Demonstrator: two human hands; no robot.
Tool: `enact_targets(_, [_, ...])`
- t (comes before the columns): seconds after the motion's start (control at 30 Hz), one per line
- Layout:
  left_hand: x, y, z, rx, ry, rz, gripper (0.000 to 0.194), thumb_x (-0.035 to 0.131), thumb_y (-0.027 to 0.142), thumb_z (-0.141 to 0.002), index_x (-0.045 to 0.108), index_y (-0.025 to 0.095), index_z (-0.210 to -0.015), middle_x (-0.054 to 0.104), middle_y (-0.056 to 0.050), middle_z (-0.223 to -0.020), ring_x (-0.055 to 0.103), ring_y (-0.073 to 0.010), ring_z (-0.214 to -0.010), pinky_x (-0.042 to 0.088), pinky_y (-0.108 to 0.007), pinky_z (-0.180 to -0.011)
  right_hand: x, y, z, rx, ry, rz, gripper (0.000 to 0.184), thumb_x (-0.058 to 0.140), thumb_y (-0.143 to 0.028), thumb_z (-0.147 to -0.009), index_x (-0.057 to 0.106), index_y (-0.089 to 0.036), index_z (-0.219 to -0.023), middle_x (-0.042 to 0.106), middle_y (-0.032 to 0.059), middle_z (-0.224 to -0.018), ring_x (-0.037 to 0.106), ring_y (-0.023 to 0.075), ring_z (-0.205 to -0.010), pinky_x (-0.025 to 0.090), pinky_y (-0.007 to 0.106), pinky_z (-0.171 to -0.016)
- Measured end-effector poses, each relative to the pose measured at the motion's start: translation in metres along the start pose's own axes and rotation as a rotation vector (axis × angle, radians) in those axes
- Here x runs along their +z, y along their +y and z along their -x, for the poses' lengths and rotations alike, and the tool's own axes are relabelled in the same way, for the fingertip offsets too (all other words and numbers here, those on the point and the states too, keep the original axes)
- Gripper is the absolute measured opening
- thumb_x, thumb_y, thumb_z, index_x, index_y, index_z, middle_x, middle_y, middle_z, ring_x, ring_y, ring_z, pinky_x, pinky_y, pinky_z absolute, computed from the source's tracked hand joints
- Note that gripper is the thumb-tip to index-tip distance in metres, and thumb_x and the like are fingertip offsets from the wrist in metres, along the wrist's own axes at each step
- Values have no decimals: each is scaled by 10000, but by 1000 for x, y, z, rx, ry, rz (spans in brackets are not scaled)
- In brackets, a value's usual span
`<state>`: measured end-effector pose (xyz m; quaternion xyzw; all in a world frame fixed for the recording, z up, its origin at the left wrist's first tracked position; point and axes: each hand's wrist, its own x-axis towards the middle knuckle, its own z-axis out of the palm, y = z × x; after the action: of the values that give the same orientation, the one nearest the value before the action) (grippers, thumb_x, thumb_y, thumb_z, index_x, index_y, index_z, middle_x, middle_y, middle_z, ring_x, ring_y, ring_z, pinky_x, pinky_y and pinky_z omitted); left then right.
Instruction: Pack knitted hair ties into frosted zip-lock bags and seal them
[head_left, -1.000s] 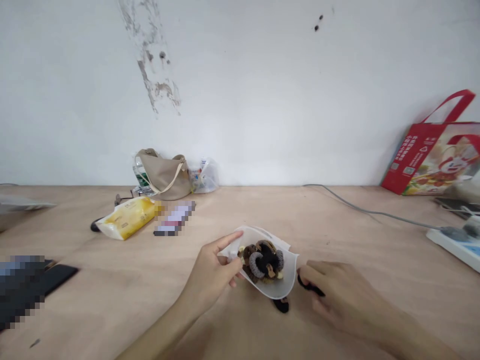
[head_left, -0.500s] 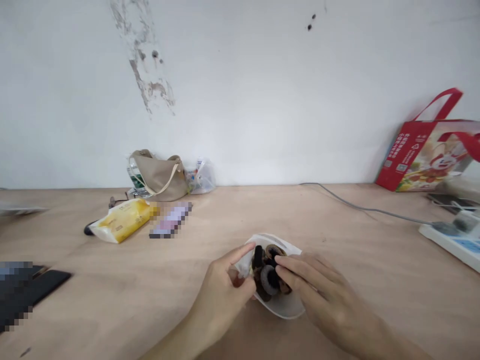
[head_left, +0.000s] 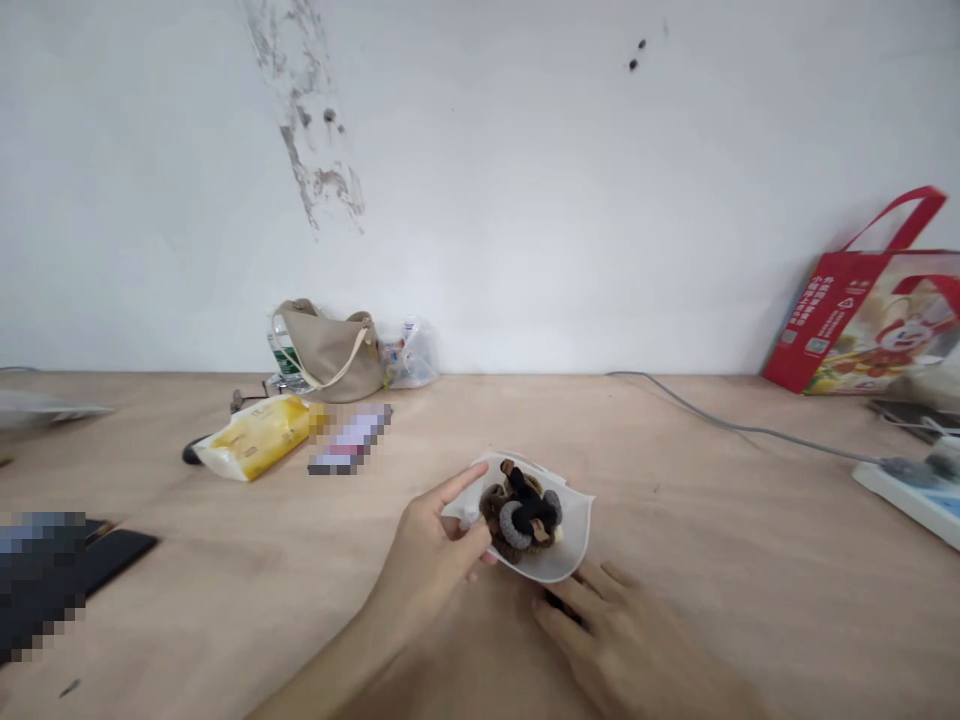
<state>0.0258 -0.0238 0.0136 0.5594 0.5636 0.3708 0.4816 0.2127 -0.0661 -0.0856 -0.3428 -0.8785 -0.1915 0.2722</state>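
Observation:
A translucent white pouch (head_left: pixel 574 535) stands tilted on the table with its mouth gaping towards me. Inside lie several hair ties (head_left: pixel 517 525), black, grey and brown, heaped together. My left hand (head_left: pixel 442 540) grips the pouch's left side, thumb at the near rim and index finger stretched along the far edge. Just below the pouch's near right edge is my right hand (head_left: pixel 607 625), low over the table. A small dark piece (head_left: pixel 561 603), which looks like another hair tie, shows between its thumb and fingers, mostly covered by them.
A yellow tissue pack (head_left: pixel 262 438) and a phone (head_left: pixel 352 440) lie to the left, before a beige bag (head_left: pixel 337 350) and a clear plastic bag (head_left: pixel 416 355). Dark flat items (head_left: pixel 112 570) sit at far left. At right are a red carrier bag (head_left: pixel 840 320), a grey cable (head_left: pixel 712 420) and a power strip (head_left: pixel 907 500).
My right hand has come out of the pouch and moved down towards me. The pouch, still in my left hand, sits slightly further left and higher in view, its contents now uncovered.

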Motion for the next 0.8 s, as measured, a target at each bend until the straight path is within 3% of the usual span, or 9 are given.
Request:
enact_targets(0.07, [0,0,0,-12,-1,-4,740,549,96,-616,490,83,-1354,544,90,-378,538,-110,-408,414,-166,-421,2,0,1,-20,-42,-36,46,589,-176,-849,599,-191,-806,682,12,-879,610,182,-764,457,274,-614])
enact_targets(0.13, [0,0,1,-17,2,-4,732,541,83,-622,490,78,-1352,535,95,-374,536,-107,-406,414,-162,-418,-6,-2,-3,-101,-85,-121,176,557,-175,-887,565,-197,-712,663,-20,-777,595,140,-677,451,244,-577])
enact_targets(0.2, [1,1,1,-23,1,-5,723,542,72,-627,494,72,-1348,529,96,-369,537,-106,-405,416,-158,-416,-22,-4,-9,-162,-73,-223,248,467,-197,-962,583,-204,-744,671,-31,-763,598,112,-656,458,214,-585])
enact_targets(0.27, [3,1,1,-31,-18,-9,720,539,57,-631,492,73,-1349,537,91,-375,547,-109,-415,413,-154,-409,-39,-4,-14,-140,23,-287,312,352,-206,-1018,621,-205,-859,710,-17,-830,631,100,-717,477,185,-646])
enact_targets(0.33, [6,0,2,-47,-50,-14,727,527,40,-633,484,83,-1357,545,86,-381,552,-111,-416,408,-153,-397,-51,-1,-14,-76,202,-259,363,283,-190,-1032,635,-188,-947,736,7,-865,658,110,-783,492,187,-715])
enact_targets(0.43, [11,-2,8,-70,-117,-12,746,506,20,-627,472,93,-1368,535,91,-382,554,-112,-413,416,-156,-393,-54,11,-7,-28,322,-153,265,368,-124,-994,625,-141,-1059,736,69,-971,668,154,-887,504,261,-816])
enact_targets(0.6, [15,-8,17,-75,-277,44,760,496,41,-619,463,111,-1376,550,87,-433,582,-119,-444,427,-158,-392,-44,27,1,12,268,-113,352,479,-68,-913,537,-118,-1257,642,150,-1207,602,226,-1098,499,373,-886])
enact_targets(0.8, [13,-12,16,-64,-336,60,772,533,91,-623,440,99,-1390,608,51,-491,597,-132,-469,436,-178,-410,-54,18,-10,69,129,-69,398,366,-64,-930,517,-163,-1284,598,118,-1286,559,213,-1149,431,397,-924])
